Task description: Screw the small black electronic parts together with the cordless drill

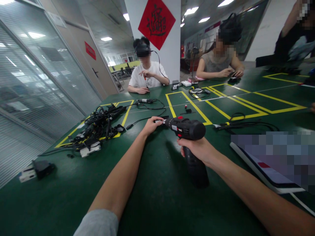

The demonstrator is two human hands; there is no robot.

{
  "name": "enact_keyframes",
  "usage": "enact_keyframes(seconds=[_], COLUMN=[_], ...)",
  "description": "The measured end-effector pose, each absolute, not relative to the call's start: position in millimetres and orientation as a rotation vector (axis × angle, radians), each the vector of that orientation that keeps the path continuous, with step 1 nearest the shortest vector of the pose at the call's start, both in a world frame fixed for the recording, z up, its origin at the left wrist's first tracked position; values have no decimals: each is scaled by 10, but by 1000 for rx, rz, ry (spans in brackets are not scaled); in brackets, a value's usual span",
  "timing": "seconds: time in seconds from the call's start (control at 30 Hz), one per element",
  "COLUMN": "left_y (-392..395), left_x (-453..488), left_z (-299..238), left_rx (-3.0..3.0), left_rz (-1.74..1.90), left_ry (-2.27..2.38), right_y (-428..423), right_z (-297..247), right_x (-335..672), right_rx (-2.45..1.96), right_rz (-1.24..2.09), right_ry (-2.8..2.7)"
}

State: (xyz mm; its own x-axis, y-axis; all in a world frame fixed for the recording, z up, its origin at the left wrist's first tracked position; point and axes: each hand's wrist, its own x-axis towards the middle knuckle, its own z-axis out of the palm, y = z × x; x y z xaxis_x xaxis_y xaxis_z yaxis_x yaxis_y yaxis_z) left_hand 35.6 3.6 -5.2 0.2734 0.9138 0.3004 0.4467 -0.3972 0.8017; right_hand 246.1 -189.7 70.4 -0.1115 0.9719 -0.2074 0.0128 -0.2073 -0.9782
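Note:
My right hand (193, 147) is wrapped around the handle of a black and red cordless drill (188, 127), whose chuck points left and away from me. A thin, pale bit extends from the chuck to the fingers of my left hand (151, 126). Those fingers are pinched together at the bit's tip, low over the green table (152, 183). Under and beside them lies a small dark object, mostly covered by the hand and the chuck, so its kind cannot be made out. A black cable (137, 122) runs along the table just left of my left hand.
A heap of black cables (103, 123) lies at the left, with a white and black device (35, 170) nearer me. At the right are a tablet-like screen (268, 164) and more cables (248, 126). Yellow tape (197, 106) marks rectangles. Co-workers (150, 72) sit across the table.

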Motion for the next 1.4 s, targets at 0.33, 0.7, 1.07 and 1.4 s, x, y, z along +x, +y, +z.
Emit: enact_keyframes(seconds=[0.33, 0.7, 1.07, 1.4], left_y=[54, 66, 122, 89], left_x=[350, 348, 346, 362], left_z=[-59, -66, -125, -80], left_rx=[1971, 1943, 1892, 1954], left_rz=[1026, 1019, 1026, 994], left_ry=[1217, 1221, 1213, 1188], right_y=[-1867, -1892, -1897, -1870], right_z=[644, 668, 693, 665], right_x=[2485, 2464, 2472, 2480], right_rx=[-1298, -1305, -1297, -1274], right_rz=[1453, 1449, 1458, 1475], right_ry=[-1219, -1184, -1192, -1161])
